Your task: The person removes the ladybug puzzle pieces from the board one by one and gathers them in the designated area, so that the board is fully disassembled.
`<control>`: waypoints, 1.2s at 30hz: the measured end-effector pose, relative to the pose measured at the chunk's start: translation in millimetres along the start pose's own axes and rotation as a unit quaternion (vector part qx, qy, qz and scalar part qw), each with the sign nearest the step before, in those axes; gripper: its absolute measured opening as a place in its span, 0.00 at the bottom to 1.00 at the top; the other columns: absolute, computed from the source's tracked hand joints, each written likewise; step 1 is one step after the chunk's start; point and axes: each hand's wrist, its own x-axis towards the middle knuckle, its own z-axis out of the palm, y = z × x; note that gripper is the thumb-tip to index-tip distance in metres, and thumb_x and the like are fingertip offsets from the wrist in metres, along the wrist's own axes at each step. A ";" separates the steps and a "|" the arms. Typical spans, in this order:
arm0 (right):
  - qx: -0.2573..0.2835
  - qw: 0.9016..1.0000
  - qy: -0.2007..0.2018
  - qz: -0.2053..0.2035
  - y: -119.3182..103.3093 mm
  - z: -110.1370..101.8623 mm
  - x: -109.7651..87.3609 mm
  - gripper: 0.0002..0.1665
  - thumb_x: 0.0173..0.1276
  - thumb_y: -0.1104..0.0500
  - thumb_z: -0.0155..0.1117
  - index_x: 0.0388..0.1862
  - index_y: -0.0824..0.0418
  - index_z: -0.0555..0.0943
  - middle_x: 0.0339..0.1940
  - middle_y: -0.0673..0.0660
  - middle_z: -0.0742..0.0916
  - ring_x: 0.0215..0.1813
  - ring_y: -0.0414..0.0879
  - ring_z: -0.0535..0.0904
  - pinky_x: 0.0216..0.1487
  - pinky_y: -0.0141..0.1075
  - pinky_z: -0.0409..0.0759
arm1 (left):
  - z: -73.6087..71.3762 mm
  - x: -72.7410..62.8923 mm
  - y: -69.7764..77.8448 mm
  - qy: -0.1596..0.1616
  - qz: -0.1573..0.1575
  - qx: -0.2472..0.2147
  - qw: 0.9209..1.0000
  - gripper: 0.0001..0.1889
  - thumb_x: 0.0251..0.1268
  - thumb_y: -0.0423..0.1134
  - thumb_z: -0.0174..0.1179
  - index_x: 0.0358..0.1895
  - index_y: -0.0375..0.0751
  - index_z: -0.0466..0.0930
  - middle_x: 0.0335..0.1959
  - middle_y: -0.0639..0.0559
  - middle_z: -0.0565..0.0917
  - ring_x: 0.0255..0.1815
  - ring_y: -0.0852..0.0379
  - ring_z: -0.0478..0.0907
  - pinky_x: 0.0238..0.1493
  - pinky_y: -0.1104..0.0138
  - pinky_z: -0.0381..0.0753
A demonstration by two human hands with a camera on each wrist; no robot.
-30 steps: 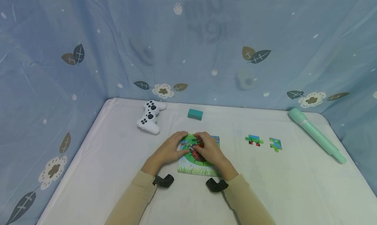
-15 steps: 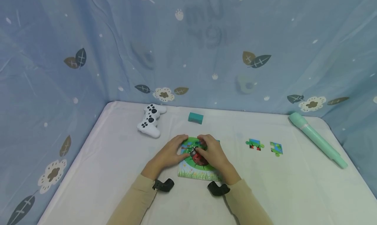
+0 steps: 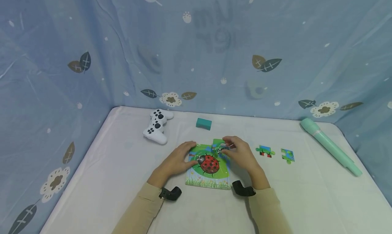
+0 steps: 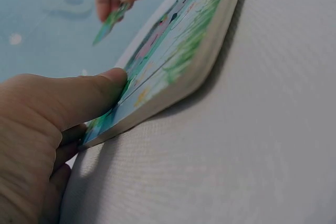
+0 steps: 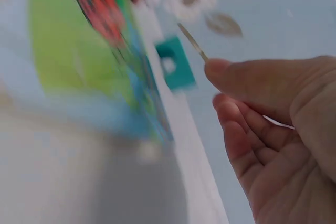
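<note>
A ladybug jigsaw board lies on the white table; its ladybug picture shows whole in the head view. My left hand grips the board's left edge. In the left wrist view the thumb presses on top, with the other fingers partly hidden at the side. My right hand pinches a green and blue puzzle piece between thumb and fingers, over the board's upper right. Seen from the right wrist, that puzzle piece is edge-on and apart from the blurred board.
Two loose puzzle pieces, one with some red and one mostly blue and green, lie to the right. A teal block and a white game controller sit behind. A mint-green wand-like object lies far right.
My right hand has lifted and moved right from the board's upper middle with the puzzle piece, uncovering the ladybug. The left hand stays at the board's left edge.
</note>
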 end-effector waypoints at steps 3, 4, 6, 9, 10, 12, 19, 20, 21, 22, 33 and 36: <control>0.006 1.000 0.003 0.021 14.0 -16.9 -4.5 0.27 0.61 0.62 0.67 0.60 0.63 0.74 0.48 0.61 0.82 0.50 0.55 0.79 0.52 0.48 0.80 | -0.2 -0.1 0.8 0.000 -0.004 0.000 1.000 0.37 0.59 0.51 0.64 0.68 0.40 0.64 0.69 0.44 0.67 0.71 0.47 0.62 0.72 0.56 0.61; 0.006 1.000 0.003 0.029 18.8 -22.3 -6.2 0.27 0.62 0.62 0.67 0.60 0.63 0.74 0.48 0.61 0.82 0.50 0.55 0.79 0.52 0.48 0.80 | -0.4 -0.3 1.3 0.000 -0.005 -0.001 1.000 0.37 0.59 0.51 0.64 0.68 0.40 0.64 0.69 0.44 0.67 0.71 0.47 0.62 0.72 0.56 0.61; 0.005 0.999 0.005 0.043 28.5 -32.3 -9.6 0.27 0.62 0.62 0.67 0.61 0.64 0.74 0.48 0.61 0.82 0.51 0.56 0.78 0.53 0.49 0.79 | -1.2 -0.9 2.8 0.003 -0.005 -0.007 1.000 0.36 0.58 0.50 0.64 0.68 0.39 0.64 0.69 0.43 0.67 0.71 0.46 0.62 0.72 0.54 0.62; -0.007 0.998 0.005 0.058 40.1 -44.9 -15.0 0.27 0.63 0.61 0.66 0.61 0.65 0.73 0.49 0.63 0.81 0.51 0.57 0.78 0.53 0.49 0.79 | -2.6 -2.3 4.7 0.008 -0.003 -0.011 1.000 0.36 0.58 0.49 0.65 0.68 0.38 0.65 0.68 0.42 0.68 0.71 0.45 0.62 0.72 0.53 0.62; -0.012 0.998 0.006 0.063 43.7 -48.4 -16.8 0.28 0.63 0.61 0.66 0.61 0.65 0.73 0.48 0.63 0.81 0.50 0.57 0.78 0.52 0.48 0.79 | -2.8 -2.6 5.0 0.008 -0.002 -0.010 1.000 0.36 0.58 0.49 0.65 0.68 0.38 0.65 0.68 0.42 0.68 0.71 0.45 0.62 0.72 0.53 0.62; -0.023 0.997 0.008 0.069 49.1 -54.3 -20.1 0.28 0.63 0.60 0.67 0.61 0.66 0.73 0.48 0.63 0.81 0.50 0.57 0.79 0.50 0.48 0.80 | -2.9 -2.7 5.3 0.009 -0.002 -0.009 1.000 0.36 0.58 0.49 0.65 0.67 0.38 0.65 0.68 0.42 0.68 0.71 0.45 0.62 0.71 0.53 0.63; -0.048 0.995 -0.002 0.090 59.9 -62.6 -25.2 0.28 0.63 0.60 0.66 0.61 0.66 0.73 0.47 0.63 0.82 0.47 0.56 0.79 0.44 0.43 0.81 | -2.7 -2.2 5.3 0.008 -0.001 -0.010 1.000 0.36 0.58 0.49 0.65 0.68 0.38 0.65 0.68 0.42 0.68 0.71 0.45 0.62 0.71 0.53 0.63; -0.052 0.994 -0.005 0.093 60.6 -62.9 -25.3 0.28 0.64 0.60 0.66 0.61 0.66 0.73 0.47 0.63 0.82 0.47 0.56 0.79 0.43 0.42 0.80 | -2.4 -2.0 5.1 0.008 0.000 -0.009 1.000 0.36 0.58 0.49 0.65 0.68 0.38 0.65 0.68 0.42 0.68 0.71 0.45 0.62 0.71 0.53 0.62; -0.057 0.994 -0.008 0.095 61.3 -62.9 -25.4 0.28 0.64 0.60 0.65 0.61 0.66 0.73 0.47 0.63 0.82 0.47 0.56 0.78 0.44 0.43 0.80 | -1.8 -1.8 4.6 0.009 0.001 -0.008 1.000 0.36 0.58 0.49 0.65 0.67 0.38 0.65 0.68 0.42 0.68 0.71 0.45 0.62 0.71 0.53 0.62; -0.061 0.994 -0.010 0.096 61.7 -62.7 -25.4 0.28 0.64 0.60 0.65 0.62 0.67 0.73 0.47 0.63 0.82 0.48 0.56 0.78 0.44 0.44 0.80 | -1.3 -1.6 4.0 0.009 0.002 -0.006 1.000 0.36 0.58 0.50 0.65 0.68 0.38 0.65 0.68 0.42 0.68 0.71 0.45 0.62 0.72 0.53 0.62; -0.098 0.994 -0.022 0.051 63.6 -56.2 -22.1 0.25 0.64 0.65 0.63 0.60 0.71 0.73 0.53 0.69 0.79 0.52 0.62 0.76 0.52 0.55 0.76 | 0.6 -1.0 2.1 0.009 0.004 -0.001 1.000 0.36 0.58 0.50 0.65 0.67 0.38 0.65 0.68 0.43 0.68 0.71 0.46 0.63 0.72 0.55 0.62; -0.101 0.993 -0.024 0.053 63.6 -55.4 -20.5 0.25 0.64 0.64 0.62 0.60 0.71 0.73 0.55 0.70 0.77 0.54 0.63 0.75 0.54 0.56 0.76 | -1.3 -1.1 3.2 0.010 0.004 0.001 1.000 0.36 0.58 0.50 0.65 0.67 0.38 0.65 0.68 0.42 0.68 0.70 0.45 0.63 0.72 0.54 0.62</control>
